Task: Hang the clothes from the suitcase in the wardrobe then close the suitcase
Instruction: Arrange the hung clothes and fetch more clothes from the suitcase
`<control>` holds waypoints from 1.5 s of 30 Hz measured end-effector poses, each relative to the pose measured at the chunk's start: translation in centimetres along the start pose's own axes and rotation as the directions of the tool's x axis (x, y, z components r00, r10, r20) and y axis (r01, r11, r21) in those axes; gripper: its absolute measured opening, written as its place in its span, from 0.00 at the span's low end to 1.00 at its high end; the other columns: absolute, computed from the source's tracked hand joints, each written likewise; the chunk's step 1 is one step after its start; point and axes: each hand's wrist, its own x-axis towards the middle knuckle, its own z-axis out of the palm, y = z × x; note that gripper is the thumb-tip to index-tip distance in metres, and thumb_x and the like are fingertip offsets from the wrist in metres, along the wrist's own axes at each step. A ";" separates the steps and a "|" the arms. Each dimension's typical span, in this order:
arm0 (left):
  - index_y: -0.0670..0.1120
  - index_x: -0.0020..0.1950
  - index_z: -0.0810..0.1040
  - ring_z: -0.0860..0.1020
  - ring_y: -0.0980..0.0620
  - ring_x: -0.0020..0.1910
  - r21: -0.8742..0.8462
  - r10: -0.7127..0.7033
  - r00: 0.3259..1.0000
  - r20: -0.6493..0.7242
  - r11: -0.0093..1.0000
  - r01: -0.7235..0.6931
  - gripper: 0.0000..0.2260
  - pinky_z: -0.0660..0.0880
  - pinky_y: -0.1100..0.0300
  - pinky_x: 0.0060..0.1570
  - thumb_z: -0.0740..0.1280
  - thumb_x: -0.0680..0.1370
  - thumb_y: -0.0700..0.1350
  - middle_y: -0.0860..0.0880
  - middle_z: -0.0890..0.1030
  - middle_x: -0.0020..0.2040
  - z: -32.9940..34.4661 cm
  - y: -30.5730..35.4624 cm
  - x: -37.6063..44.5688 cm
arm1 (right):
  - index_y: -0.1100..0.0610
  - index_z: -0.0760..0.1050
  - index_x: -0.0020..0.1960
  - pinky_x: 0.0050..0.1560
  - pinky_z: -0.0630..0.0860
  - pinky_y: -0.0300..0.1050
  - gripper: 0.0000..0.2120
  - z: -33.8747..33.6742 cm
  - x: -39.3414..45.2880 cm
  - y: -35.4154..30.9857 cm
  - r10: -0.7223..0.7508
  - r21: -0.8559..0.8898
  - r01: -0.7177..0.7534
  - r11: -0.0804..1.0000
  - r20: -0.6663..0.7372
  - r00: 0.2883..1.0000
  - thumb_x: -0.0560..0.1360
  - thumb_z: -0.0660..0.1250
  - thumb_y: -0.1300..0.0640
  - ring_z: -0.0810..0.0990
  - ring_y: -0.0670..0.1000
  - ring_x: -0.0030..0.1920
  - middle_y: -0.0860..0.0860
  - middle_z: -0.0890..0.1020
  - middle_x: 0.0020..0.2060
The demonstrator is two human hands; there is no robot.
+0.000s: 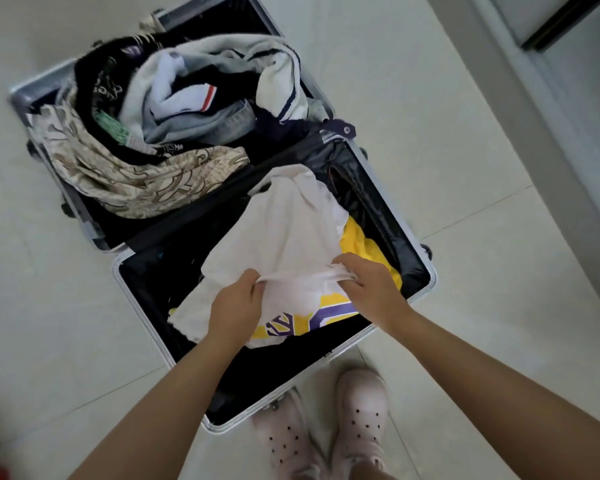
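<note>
Both grips are closed on the white garment [288, 237]: left hand [234, 311] and right hand [368, 289] pinch its bunched near edge above the suitcase [146, 327] near half. Yellow jersey [364, 251] lies beneath; it should be shaken free as the garment is lifted.
</note>
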 end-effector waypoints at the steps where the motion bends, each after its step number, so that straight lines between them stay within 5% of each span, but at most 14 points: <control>1: 0.45 0.43 0.63 0.69 0.46 0.35 0.050 0.012 0.999 0.050 0.999 -0.015 0.08 0.56 0.56 0.33 0.53 0.82 0.44 0.51 0.65 0.29 -0.9 0.8 -1.0 | 0.66 0.76 0.47 0.32 0.65 0.31 0.17 -1.2 -0.9 -1.3 0.006 -0.003 -0.006 1.000 0.008 1.000 0.66 0.54 0.59 0.70 0.35 0.31 0.42 0.66 0.27; 6: 0.52 0.37 0.59 0.70 0.46 0.35 -0.047 0.053 0.979 0.198 0.998 -0.044 0.13 0.60 0.61 0.29 0.59 0.79 0.47 0.51 0.66 0.30 -7.2 6.3 -6.5 | 0.56 0.70 0.41 0.30 0.62 0.33 0.08 -8.0 -5.0 -9.6 0.020 0.112 -0.028 0.993 0.074 0.997 0.66 0.54 0.58 0.68 0.43 0.29 0.46 0.66 0.26; 9: 0.47 0.56 0.66 0.74 0.47 0.42 0.103 0.123 0.961 0.247 0.983 -0.152 0.16 0.67 0.62 0.39 0.67 0.74 0.51 0.50 0.74 0.42 -12.8 11.5 -9.2 | 0.47 0.67 0.38 0.31 0.63 0.31 0.07 -12.9 -6.3 -15.6 0.048 0.253 -0.040 0.967 -0.025 0.999 0.66 0.54 0.57 0.67 0.42 0.28 0.46 0.70 0.28; 12: 0.42 0.63 0.66 0.76 0.42 0.52 0.307 0.202 0.975 0.092 0.926 -0.221 0.14 0.66 0.57 0.42 0.61 0.78 0.44 0.45 0.75 0.48 -17.6 15.3 -10.4 | 0.47 0.69 0.37 0.36 0.66 0.34 0.06 -17.0 -7.0 -21.5 0.007 0.356 0.022 0.934 -0.082 0.997 0.66 0.55 0.57 0.69 0.41 0.32 0.48 0.72 0.31; 17: 0.42 0.64 0.73 0.75 0.42 0.57 0.254 0.226 0.954 -0.196 0.951 -0.173 0.16 0.69 0.56 0.50 0.61 0.76 0.38 0.43 0.78 0.57 -27.1 22.4 -13.9 | 0.46 0.76 0.33 0.35 0.71 0.35 0.11 -25.7 -8.9 -32.4 -0.015 0.554 0.157 0.817 -0.252 0.968 0.68 0.61 0.60 0.74 0.41 0.33 0.43 0.78 0.30; 21: 0.38 0.48 0.79 0.75 0.42 0.50 0.211 0.275 0.878 -0.393 0.956 -0.204 0.08 0.60 0.59 0.39 0.62 0.74 0.36 0.42 0.78 0.43 -36.4 27.4 -16.3 | 0.50 0.76 0.32 0.28 0.73 0.32 0.10 -32.8 -11.0 -41.1 -0.025 0.674 0.309 0.671 -0.395 0.918 0.68 0.65 0.62 0.75 0.40 0.26 0.42 0.78 0.24; 24: 0.39 0.51 0.77 0.73 0.44 0.46 0.065 0.261 0.819 -0.511 0.962 -0.266 0.09 0.60 0.58 0.36 0.58 0.77 0.35 0.44 0.76 0.42 -42.0 31.8 -18.2 | 0.53 0.71 0.36 0.26 0.70 0.30 0.11 -37.0 -12.9 -46.9 -0.072 0.664 0.426 0.615 -0.491 0.868 0.73 0.63 0.65 0.73 0.41 0.23 0.43 0.76 0.21; 29: 0.46 0.44 0.69 0.66 0.55 0.31 -0.197 0.287 0.768 -0.572 0.861 -0.469 0.05 0.63 0.68 0.28 0.58 0.80 0.41 0.51 0.69 0.34 -50.0 40.6 -23.9 | 0.56 0.70 0.38 0.28 0.70 0.32 0.11 -45.2 -18.1 -55.1 0.001 0.660 0.572 0.488 -0.655 0.755 0.76 0.58 0.67 0.72 0.44 0.26 0.48 0.73 0.27; 35: 0.47 0.42 0.71 0.70 0.51 0.41 -0.211 0.468 0.677 -0.568 0.712 -0.669 0.10 0.66 0.61 0.39 0.55 0.81 0.45 0.52 0.72 0.37 -56.7 50.4 -32.2 | 0.53 0.69 0.44 0.29 0.73 0.34 0.09 -53.4 -25.2 -60.3 -0.033 0.674 0.646 0.358 -0.683 0.730 0.77 0.57 0.66 0.77 0.43 0.27 0.46 0.75 0.30; 38: 0.46 0.43 0.73 0.72 0.49 0.41 -0.287 0.473 0.674 -0.567 0.654 -0.700 0.10 0.68 0.59 0.42 0.55 0.81 0.45 0.47 0.75 0.42 -58.7 54.4 -36.2 | 0.49 0.57 0.69 0.40 0.75 0.38 0.25 -55.8 -28.7 -61.8 -0.239 0.535 0.733 0.420 -0.714 0.658 0.76 0.60 0.63 0.78 0.43 0.35 0.46 0.77 0.37; 40: 0.48 0.38 0.72 0.72 0.49 0.39 -0.333 0.497 0.673 -0.548 0.608 -0.721 0.12 0.68 0.60 0.39 0.56 0.81 0.45 0.48 0.75 0.39 -59.6 56.7 -38.7 | 0.42 0.46 0.73 0.61 0.73 0.44 0.42 -56.8 -30.9 -62.2 -0.435 0.247 0.716 0.653 -0.651 0.622 0.71 0.69 0.59 0.74 0.43 0.56 0.45 0.72 0.60; 41: 0.48 0.37 0.71 0.72 0.50 0.37 -0.342 0.516 0.674 -0.529 0.597 -0.725 0.13 0.68 0.61 0.36 0.56 0.81 0.45 0.49 0.74 0.37 -59.8 57.7 -39.8 | 0.38 0.45 0.71 0.69 0.65 0.46 0.44 -56.8 -31.9 -62.4 -0.516 0.051 0.679 0.732 -0.609 0.602 0.70 0.71 0.59 0.66 0.43 0.66 0.43 0.61 0.69; 43: 0.48 0.36 0.71 0.70 0.54 0.32 -0.368 0.547 0.680 -0.488 0.577 -0.729 0.14 0.68 0.65 0.31 0.56 0.81 0.44 0.50 0.72 0.34 -60.1 59.1 -41.4 | 0.34 0.45 0.65 0.74 0.52 0.43 0.45 -56.5 -33.3 -62.5 -0.693 -0.354 0.601 0.716 -0.460 0.555 0.66 0.75 0.56 0.48 0.42 0.73 0.40 0.46 0.71; 45: 0.47 0.38 0.72 0.70 0.55 0.32 -0.404 0.575 0.687 -0.445 0.556 -0.726 0.12 0.68 0.66 0.31 0.57 0.81 0.45 0.50 0.73 0.34 -59.9 60.0 -42.2 | 0.36 0.45 0.66 0.69 0.45 0.27 0.47 -55.1 -33.5 -62.7 -0.783 -0.610 0.531 0.588 -0.263 0.564 0.62 0.77 0.47 0.46 0.38 0.72 0.41 0.46 0.70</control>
